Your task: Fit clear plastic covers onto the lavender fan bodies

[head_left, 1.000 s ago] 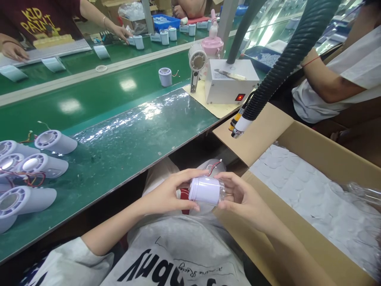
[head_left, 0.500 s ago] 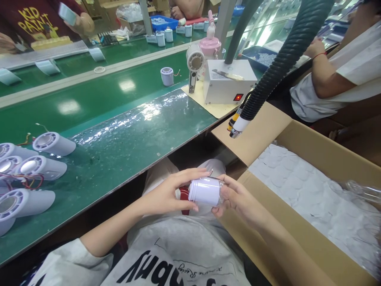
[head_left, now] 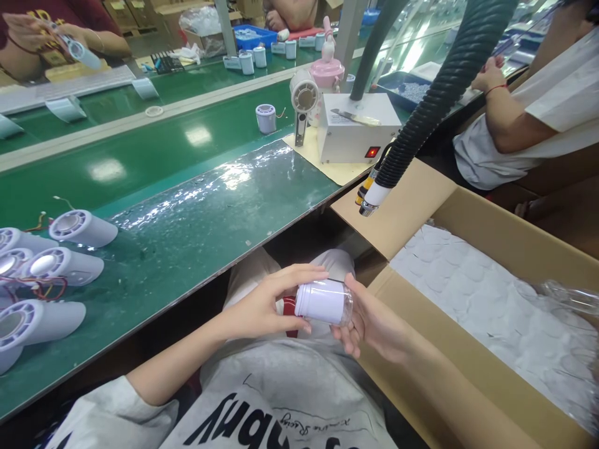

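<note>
Above my lap, a white cylindrical housing (head_left: 322,302) lies on its side, with a clear plastic sleeve (head_left: 347,305) standing out past its right end. My left hand (head_left: 267,302) grips the housing around its left end, fingers over the top and thumb below. Beside the sleeve end, my right hand (head_left: 378,321) is open, its thumb raised and its fingers spread underneath; whether the fingertips touch the sleeve I cannot tell. A thin dark line, perhaps a wire, runs along the top of the housing.
Several similar white housings (head_left: 65,265) with wires lie on the green bench at left. One white housing (head_left: 266,118) stands near a handheld fan (head_left: 304,93) and a white box machine (head_left: 358,131). A black hose (head_left: 430,93) hangs above an open carton (head_left: 421,355) at right. Co-workers sit around.
My right hand has loosened from the right end of the housing and its fingers have spread, showing the clear sleeve. My left hand keeps its hold. A co-worker opposite has moved their hands.
</note>
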Demonstrator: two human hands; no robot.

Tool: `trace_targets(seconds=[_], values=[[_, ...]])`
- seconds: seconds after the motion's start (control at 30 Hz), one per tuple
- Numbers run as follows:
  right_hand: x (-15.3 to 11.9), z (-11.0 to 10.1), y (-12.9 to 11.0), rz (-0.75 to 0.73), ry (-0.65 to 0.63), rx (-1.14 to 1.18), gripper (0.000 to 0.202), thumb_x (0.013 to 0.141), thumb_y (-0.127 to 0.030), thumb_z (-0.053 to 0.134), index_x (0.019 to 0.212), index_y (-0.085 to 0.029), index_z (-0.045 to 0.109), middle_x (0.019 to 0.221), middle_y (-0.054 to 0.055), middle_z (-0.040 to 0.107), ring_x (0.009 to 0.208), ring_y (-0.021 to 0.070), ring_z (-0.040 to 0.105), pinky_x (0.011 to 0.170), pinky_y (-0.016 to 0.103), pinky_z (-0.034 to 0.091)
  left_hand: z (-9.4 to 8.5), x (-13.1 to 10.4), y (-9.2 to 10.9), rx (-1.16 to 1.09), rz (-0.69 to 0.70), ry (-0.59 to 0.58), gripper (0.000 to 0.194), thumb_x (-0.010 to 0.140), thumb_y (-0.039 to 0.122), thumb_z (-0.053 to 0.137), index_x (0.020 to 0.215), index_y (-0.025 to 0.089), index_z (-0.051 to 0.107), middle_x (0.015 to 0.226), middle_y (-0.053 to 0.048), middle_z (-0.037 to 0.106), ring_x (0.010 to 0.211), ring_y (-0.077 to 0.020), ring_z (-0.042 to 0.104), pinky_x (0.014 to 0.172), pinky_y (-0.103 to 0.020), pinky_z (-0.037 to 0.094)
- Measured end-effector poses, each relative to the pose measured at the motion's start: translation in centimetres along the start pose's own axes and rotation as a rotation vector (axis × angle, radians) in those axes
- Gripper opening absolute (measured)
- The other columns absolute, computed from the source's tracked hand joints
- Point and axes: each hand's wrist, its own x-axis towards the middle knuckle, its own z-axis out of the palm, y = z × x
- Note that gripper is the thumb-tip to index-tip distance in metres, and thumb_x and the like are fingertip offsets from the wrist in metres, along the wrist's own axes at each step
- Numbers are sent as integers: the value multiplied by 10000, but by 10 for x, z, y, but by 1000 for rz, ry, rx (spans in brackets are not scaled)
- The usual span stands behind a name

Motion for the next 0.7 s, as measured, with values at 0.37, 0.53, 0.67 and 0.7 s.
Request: trace_targets(seconds=[0.37, 0.53, 0.67, 0.7], values=[[-7, -11, 12, -652, 99, -581, 729, 840, -682, 569, 1383, -225, 402, 1339, 164, 546, 1109, 286, 621, 833, 388, 590, 4, -7, 16, -349, -330, 0, 606, 808, 287, 726, 1349, 341, 459, 1219, -41, 560, 1064, -198, 596, 931, -341, 497], [-11, -17, 15, -1135, 135, -1049, 572, 901, -123, 626, 1384, -356, 430, 1504, 59, 409, 1357, 273, 425, 1090, 483, 414, 4, -7, 14, -369, -328, -24, 598, 811, 338, 718, 1356, 320, 471, 1214, -55, 576, 1021, -199, 606, 877, -334, 514], [-12, -16, 15, -821, 55, -616, 550, 866, -283, 717, 1362, -355, 492, 1325, 48, 592, 1147, 246, 616, 921, 357, 560, 1, -6, 12, -304, -270, -71, 729, 762, 302, 772, 1406, 352, 434, 1358, -65, 528, 1152, -243, 577, 971, -376, 487], [-12, -16, 16, -748, 21, -495, 524, 868, -322, 715, 1349, -366, 511, 1287, 39, 619, 1102, 236, 641, 878, 335, 577, 1, -6, 11, -288, -248, -80, 746, 757, 278, 777, 1411, 366, 429, 1397, -62, 502, 1190, -248, 560, 1001, -383, 473]])
